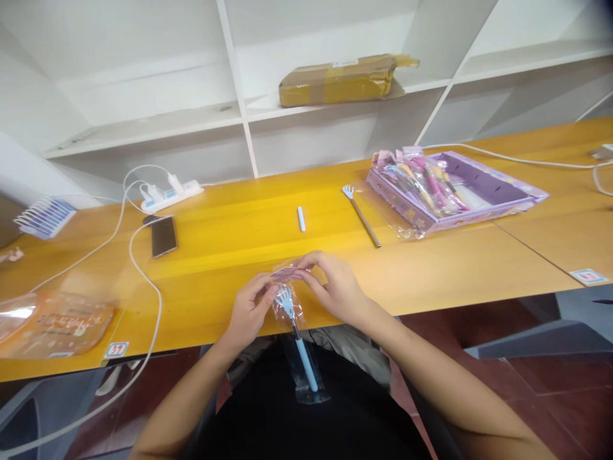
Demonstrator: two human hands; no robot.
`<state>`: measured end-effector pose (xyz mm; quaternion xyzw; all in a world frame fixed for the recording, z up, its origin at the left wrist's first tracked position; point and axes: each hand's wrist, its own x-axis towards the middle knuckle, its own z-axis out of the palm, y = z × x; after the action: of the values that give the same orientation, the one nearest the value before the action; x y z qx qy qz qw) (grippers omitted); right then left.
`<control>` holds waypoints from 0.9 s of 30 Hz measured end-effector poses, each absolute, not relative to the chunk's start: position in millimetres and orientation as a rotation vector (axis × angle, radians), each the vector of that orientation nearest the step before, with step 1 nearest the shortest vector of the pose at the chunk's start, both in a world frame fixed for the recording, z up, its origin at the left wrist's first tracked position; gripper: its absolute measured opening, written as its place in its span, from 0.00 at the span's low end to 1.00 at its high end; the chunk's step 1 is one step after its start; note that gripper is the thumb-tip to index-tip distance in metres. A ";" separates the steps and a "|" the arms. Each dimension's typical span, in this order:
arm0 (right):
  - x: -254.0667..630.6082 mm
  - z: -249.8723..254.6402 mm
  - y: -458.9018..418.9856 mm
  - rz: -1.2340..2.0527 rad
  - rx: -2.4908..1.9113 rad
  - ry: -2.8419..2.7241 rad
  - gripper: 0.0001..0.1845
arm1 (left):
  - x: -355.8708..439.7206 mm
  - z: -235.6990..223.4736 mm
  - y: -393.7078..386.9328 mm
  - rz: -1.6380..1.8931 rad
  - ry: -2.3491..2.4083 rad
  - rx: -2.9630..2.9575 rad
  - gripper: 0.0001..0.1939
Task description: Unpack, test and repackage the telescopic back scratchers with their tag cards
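Observation:
A light-blue back scratcher [305,361] in a clear plastic sleeve hangs at the table's front edge, claw end up and handle toward my body. My left hand [249,309] pinches the top of this package beside the claw. On the other side, my right hand [335,287] grips the package's purplish header card [286,273] between thumb and fingers. Beyond my hands lies a short light-blue tube [301,218], seemingly a loose handle. To its right rests an unwrapped back scratcher [361,216] with a pale claw and a bare metal rod.
A purple display box [498,182] holds several wrapped back scratchers at the right. Toward the left are a phone [163,237], a power strip [172,197], white cables and an orange bag [62,324]. A taped carton [338,82] sits on the shelf.

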<state>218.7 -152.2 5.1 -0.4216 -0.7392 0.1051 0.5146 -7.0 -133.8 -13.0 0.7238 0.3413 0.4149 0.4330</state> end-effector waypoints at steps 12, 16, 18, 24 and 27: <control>226.9 7.2 -151.0 0.262 -1.020 -1.890 0.05 | -8.8 -11.6 -132.9 1.081 0.905 1.878 0.15; 227.9 10.2 -152.6 0.206 -1.011 -1.922 0.04 | -9.8 -12.8 -133.1 1.082 0.918 1.880 0.15; 227.0 10.5 -153.4 0.171 -1.019 -1.910 0.05 | -10.0 -12.3 -133.6 1.073 0.918 1.885 0.15; 224.4 9.2 -155.1 0.161 -1.053 -1.828 0.05 | -8.5 -9.3 -134.5 1.083 0.911 1.864 0.15; 225.2 8.8 -155.2 0.184 -1.030 -1.835 0.05 | -7.8 -8.3 -134.4 1.083 0.912 1.859 0.15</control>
<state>225.2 -155.2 8.8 -0.4244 -0.7561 0.0759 0.4923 -7.8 -134.4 -8.3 0.7321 0.3589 0.4265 0.3915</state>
